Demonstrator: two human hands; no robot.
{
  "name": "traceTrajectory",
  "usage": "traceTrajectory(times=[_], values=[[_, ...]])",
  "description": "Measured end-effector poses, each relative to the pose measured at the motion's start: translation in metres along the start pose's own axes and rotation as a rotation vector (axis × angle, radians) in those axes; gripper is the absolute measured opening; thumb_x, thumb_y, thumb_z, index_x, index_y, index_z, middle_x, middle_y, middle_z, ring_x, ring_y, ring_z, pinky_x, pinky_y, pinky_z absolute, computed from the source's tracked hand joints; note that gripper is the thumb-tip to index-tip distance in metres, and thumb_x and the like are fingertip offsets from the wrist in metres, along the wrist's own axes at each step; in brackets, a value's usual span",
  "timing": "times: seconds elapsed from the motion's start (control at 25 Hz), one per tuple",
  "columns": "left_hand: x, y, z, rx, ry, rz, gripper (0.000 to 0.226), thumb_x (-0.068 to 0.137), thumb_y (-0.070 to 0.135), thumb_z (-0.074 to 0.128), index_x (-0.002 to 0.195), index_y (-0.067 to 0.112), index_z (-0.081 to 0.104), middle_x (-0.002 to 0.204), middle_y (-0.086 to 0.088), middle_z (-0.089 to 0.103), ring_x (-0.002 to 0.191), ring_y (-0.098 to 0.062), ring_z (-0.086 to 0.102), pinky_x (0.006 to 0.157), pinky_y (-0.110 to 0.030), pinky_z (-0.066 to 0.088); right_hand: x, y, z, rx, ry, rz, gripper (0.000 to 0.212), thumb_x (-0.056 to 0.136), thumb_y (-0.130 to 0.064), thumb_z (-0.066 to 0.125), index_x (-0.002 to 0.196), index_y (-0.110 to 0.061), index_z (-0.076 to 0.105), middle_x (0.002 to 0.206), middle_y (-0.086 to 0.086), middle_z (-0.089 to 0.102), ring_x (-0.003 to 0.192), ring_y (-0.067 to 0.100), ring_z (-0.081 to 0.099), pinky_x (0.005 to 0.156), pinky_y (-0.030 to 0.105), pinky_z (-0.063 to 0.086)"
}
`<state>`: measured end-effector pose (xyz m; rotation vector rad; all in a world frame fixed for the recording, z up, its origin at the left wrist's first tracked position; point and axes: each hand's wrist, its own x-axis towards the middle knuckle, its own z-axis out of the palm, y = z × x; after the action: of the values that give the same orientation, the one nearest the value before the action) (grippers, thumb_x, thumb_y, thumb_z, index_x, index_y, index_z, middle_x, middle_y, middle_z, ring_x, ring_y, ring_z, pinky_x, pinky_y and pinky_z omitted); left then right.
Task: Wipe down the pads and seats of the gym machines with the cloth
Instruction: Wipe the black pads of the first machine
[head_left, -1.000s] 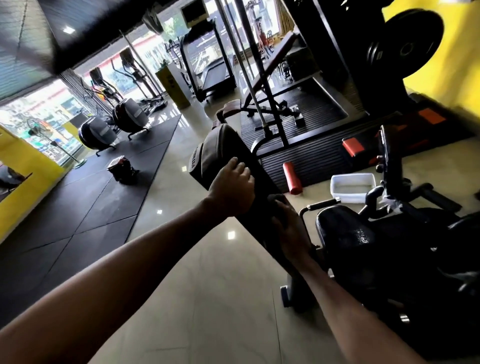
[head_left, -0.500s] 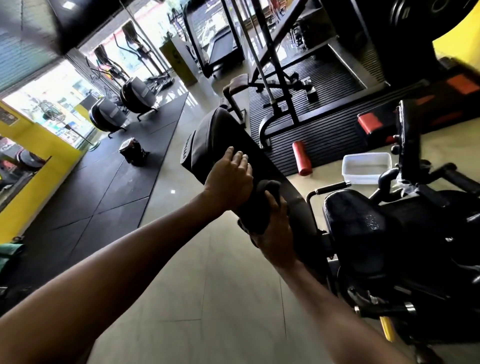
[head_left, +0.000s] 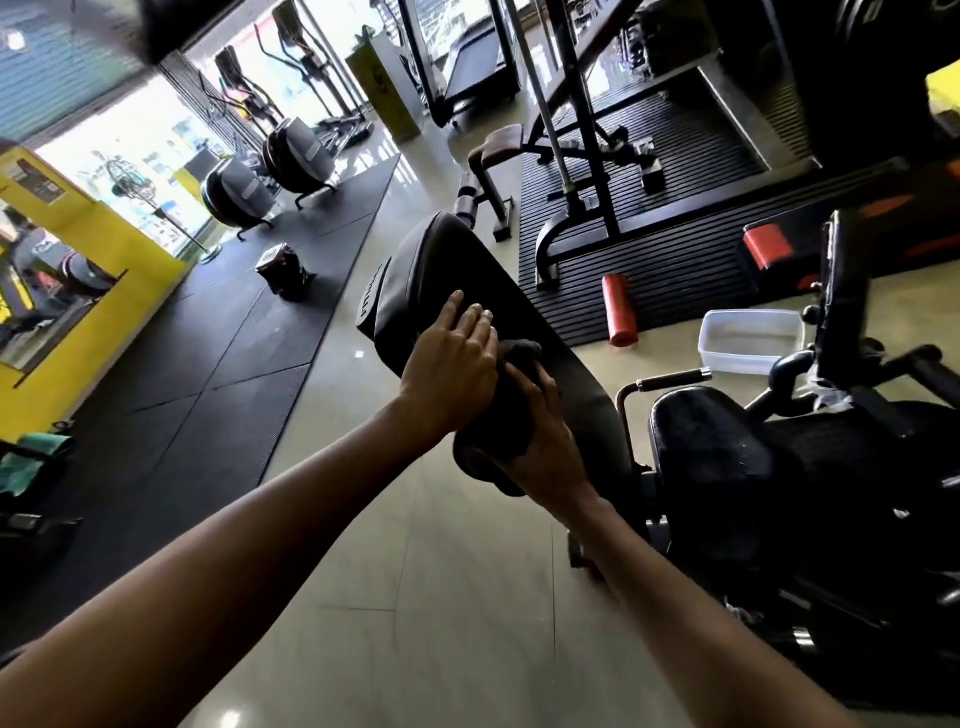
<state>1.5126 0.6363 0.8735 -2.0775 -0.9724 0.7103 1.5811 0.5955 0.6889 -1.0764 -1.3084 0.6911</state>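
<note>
Glossy pale tile floor, black rubber mats, yellow wall, bright windows.

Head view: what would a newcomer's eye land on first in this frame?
Two bare arms meet at the centre. The left hand lies flat on the tilted black pad, and the right hand holds a dark cloth against it. Next come the red roller and the white tub further right, and the yellow wall at far left.
</note>
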Motion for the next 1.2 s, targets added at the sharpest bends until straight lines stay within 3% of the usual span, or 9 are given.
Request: traceTrajectory(times=[0.12, 0.2, 0.32, 0.48, 0.64, 0.8, 0.88, 1.08, 1.2], values=[[0.002, 0.004, -0.001, -0.008, -0.036, -0.016, 0.061, 0.102, 0.031, 0.011, 0.154, 0.004, 0.031, 0.161, -0.017, 0.028, 0.152, -0.033, 0.02, 0.123, -0.054, 0.002, -0.025, 0.047, -0.018, 0.222, -0.061, 0.182, 0.086, 0.08, -0.039, 0.083, 0.152, -0.032, 0.038, 0.16, -0.005, 0.03, 0.147, 0.014, 0.036, 0.116, 0.049, 0.039], [0.004, 0.004, -0.001, -0.005, -0.032, -0.032, 0.063, 0.101, 0.031, 0.009, 0.154, 0.005, 0.032, 0.161, -0.017, 0.029, 0.152, -0.033, 0.021, 0.122, -0.054, 0.002, -0.009, 0.067, -0.028, 0.225, -0.056, 0.328, 0.071, 0.083, -0.07, 0.066, 0.145, -0.047, 0.041, 0.155, -0.002, 0.039, 0.143, 0.014, 0.04, 0.119, 0.05, 0.035], [0.006, 0.006, -0.001, 0.001, -0.027, -0.043, 0.073, 0.094, 0.03, 0.0, 0.152, 0.006, 0.037, 0.159, -0.016, 0.034, 0.15, -0.033, 0.025, 0.123, -0.054, 0.005, 0.059, 0.071, -0.036, 0.105, -0.11, 0.48, 0.106, 0.063, -0.104, 0.035, 0.149, -0.042, 0.041, 0.16, 0.005, 0.029, 0.149, 0.026, 0.031, 0.124, 0.045, 0.023], [0.007, 0.007, 0.0, -0.002, -0.043, -0.059, 0.071, 0.095, 0.032, 0.002, 0.152, 0.006, 0.036, 0.16, -0.015, 0.034, 0.151, -0.032, 0.025, 0.123, -0.053, 0.003, 0.092, 0.035, -0.026, 0.069, -0.111, 0.341, 0.078, 0.084, -0.079, 0.042, 0.153, -0.041, 0.037, 0.164, -0.005, 0.027, 0.149, 0.018, 0.03, 0.12, 0.042, 0.027], [0.007, 0.006, 0.002, 0.012, -0.051, -0.072, 0.073, 0.094, 0.032, 0.001, 0.15, 0.007, 0.041, 0.157, -0.016, 0.038, 0.149, -0.033, 0.03, 0.123, -0.053, 0.007, 0.018, 0.053, -0.024, 0.14, -0.056, 0.262, 0.066, 0.089, -0.062, 0.059, 0.148, -0.04, 0.042, 0.157, -0.014, 0.035, 0.141, 0.002, 0.038, 0.109, 0.016, 0.031], [0.008, 0.007, 0.002, 0.003, -0.047, -0.075, 0.07, 0.095, 0.032, 0.007, 0.147, 0.007, 0.046, 0.155, -0.015, 0.042, 0.147, -0.032, 0.034, 0.123, -0.053, 0.01, 0.045, 0.089, -0.024, 0.153, -0.006, 0.537, 0.06, 0.094, -0.053, 0.061, 0.148, -0.033, 0.045, 0.153, -0.003, 0.042, 0.14, 0.019, 0.045, 0.113, 0.031, 0.034], [0.008, 0.008, 0.002, -0.011, -0.047, -0.078, 0.07, 0.094, 0.032, 0.007, 0.147, 0.008, 0.047, 0.154, -0.015, 0.043, 0.147, -0.032, 0.034, 0.123, -0.053, 0.009, 0.084, 0.079, -0.023, 0.186, -0.004, 0.579, 0.055, 0.098, -0.043, 0.061, 0.149, -0.027, 0.046, 0.153, 0.002, 0.042, 0.141, 0.022, 0.043, 0.114, 0.03, 0.03], [0.021, 0.018, -0.005, -0.022, -0.095, -0.117, 0.079, 0.089, 0.027, -0.009, 0.155, 0.005, 0.03, 0.162, -0.018, 0.026, 0.153, -0.033, 0.016, 0.124, -0.051, -0.003, 0.074, 0.019, -0.02, 0.232, -0.027, 0.259, 0.057, 0.093, -0.045, 0.066, 0.147, -0.037, 0.047, 0.155, -0.014, 0.039, 0.139, -0.006, 0.038, 0.111, 0.014, 0.032], [0.037, 0.02, -0.006, 0.015, -0.168, -0.144, 0.068, 0.097, 0.032, 0.0, 0.158, 0.005, 0.013, 0.166, -0.019, 0.008, 0.155, -0.034, 0.001, 0.123, -0.054, -0.007, 0.018, 0.051, -0.025, 0.126, -0.052, 0.259, 0.059, 0.095, -0.037, 0.068, 0.149, -0.037, 0.045, 0.157, -0.012, 0.035, 0.137, -0.013, 0.033, 0.105, 0.007, 0.029]])
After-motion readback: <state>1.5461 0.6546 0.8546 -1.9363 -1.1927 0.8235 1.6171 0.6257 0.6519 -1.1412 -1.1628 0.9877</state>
